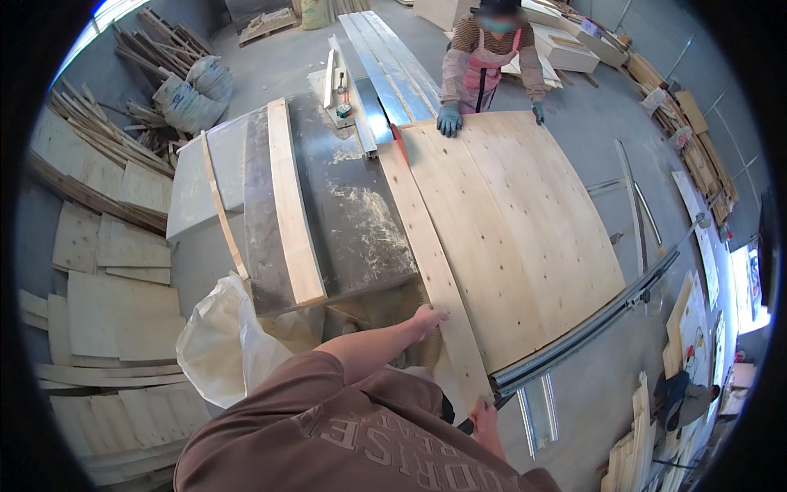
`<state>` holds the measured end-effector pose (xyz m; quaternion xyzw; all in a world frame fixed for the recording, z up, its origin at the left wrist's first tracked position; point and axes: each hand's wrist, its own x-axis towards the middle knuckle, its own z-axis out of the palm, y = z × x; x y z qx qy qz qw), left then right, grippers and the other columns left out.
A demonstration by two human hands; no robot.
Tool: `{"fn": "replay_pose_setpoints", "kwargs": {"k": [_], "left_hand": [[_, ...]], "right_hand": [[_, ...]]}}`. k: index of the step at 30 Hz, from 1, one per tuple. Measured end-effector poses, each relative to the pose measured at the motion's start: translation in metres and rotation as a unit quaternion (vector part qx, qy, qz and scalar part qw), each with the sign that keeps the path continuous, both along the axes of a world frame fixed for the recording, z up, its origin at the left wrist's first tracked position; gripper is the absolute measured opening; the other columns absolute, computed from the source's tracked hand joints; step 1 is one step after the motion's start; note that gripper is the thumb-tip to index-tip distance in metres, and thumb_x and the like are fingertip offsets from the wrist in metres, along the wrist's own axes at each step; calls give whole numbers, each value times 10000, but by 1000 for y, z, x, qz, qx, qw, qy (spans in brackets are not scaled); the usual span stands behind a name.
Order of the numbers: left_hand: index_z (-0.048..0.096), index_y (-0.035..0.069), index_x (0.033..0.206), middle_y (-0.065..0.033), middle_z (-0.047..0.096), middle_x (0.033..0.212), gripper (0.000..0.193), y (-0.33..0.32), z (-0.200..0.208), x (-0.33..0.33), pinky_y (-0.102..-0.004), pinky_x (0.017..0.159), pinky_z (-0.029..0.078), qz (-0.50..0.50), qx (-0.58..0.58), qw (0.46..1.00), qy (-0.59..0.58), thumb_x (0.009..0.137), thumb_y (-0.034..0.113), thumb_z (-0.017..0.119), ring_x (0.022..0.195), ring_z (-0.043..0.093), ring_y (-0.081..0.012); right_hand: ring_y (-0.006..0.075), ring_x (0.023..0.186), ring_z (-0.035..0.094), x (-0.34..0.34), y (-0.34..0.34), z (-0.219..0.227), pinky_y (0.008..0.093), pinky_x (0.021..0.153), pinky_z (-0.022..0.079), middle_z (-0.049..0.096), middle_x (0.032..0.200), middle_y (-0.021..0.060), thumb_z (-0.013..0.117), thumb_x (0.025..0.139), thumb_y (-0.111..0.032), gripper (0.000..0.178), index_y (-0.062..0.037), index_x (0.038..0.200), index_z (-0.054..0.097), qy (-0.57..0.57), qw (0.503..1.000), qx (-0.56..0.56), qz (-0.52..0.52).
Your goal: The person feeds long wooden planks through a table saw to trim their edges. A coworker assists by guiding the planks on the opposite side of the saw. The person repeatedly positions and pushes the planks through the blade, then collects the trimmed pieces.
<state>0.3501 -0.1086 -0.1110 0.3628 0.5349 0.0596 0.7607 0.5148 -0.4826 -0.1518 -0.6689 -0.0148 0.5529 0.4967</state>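
A long, narrow plywood strip (pixel 440 283) lies alongside a large plywood sheet (pixel 525 238), with a thin line between them. My left hand (pixel 428 321) grips the strip's left edge, its thumb on top and its other fingers hidden below. At the near end, my right hand (pixel 484 416) is closed round the strip's corner. Across the sheet, a co-worker's gloved hand (pixel 449 120) presses flat on the far edge, and the other glove (pixel 538 112) is at the far right corner. A red blade guard (pixel 399 144) stands at the strip's far end.
The dark, dusty saw table (pixel 352 221) carries a loose board (pixel 291 205) and a thin strip (pixel 221 205). A white sack (pixel 221 344) hangs by its near edge. A metal rail (pixel 590 324) borders the sheet on the right. Wood offcuts (pixel 123 316) lie stacked at left.
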Motion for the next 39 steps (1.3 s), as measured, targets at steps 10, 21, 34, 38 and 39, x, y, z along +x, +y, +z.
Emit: {"fn": "replay_pose_setpoints", "kwargs": {"k": [10, 21, 34, 38, 39], "left_hand": [[623, 52, 1173, -86, 676, 1096, 345, -42, 80, -17, -413, 820, 528, 120, -72, 980, -140, 847, 101, 723, 965, 660, -226], [520, -13, 1312, -143, 670, 1152, 546, 185, 217, -214, -417, 941, 506, 381, 249, 889, -49, 848, 177, 737, 1091, 631, -270], [458, -22, 1391, -194, 654, 1198, 714, 197, 131, -349, -439, 868, 556, 309, 261, 904, 139, 797, 206, 783, 1044, 666, -298], [274, -32, 1552, -272, 464, 1460, 1024, 183, 107, -347, -510, 1097, 434, 205, 316, 821, 430, 772, 361, 808, 1328, 490, -411], [228, -38, 1564, -277, 406, 1500, 1074, 175, 100, -348, -512, 1127, 396, 192, 291, 844, 407, 767, 389, 807, 1363, 436, -429]], "right_hand": [[139, 646, 635, -24, -47, 88, 296, 588, 547, 694, 749, 87, 716, 946, -216, 263, 41, 890, 700, -235, 968, -64, 57], [96, 713, 606, -215, 356, 164, 278, 657, 469, 692, 826, -10, 762, 919, -116, 101, -19, 908, 738, 0, 953, 188, 236], [92, 541, 531, -390, 420, 144, 257, 484, 381, 709, 769, 29, 719, 979, -265, 203, -63, 966, 696, 132, 955, -64, 259], [118, 565, 610, -387, 430, 154, 270, 473, 405, 716, 772, 50, 700, 969, -273, 215, -60, 951, 676, 68, 921, -145, 355], [123, 562, 616, -383, 431, 157, 274, 474, 421, 715, 765, 55, 696, 966, -268, 217, -54, 953, 666, 51, 898, -149, 410]]}}
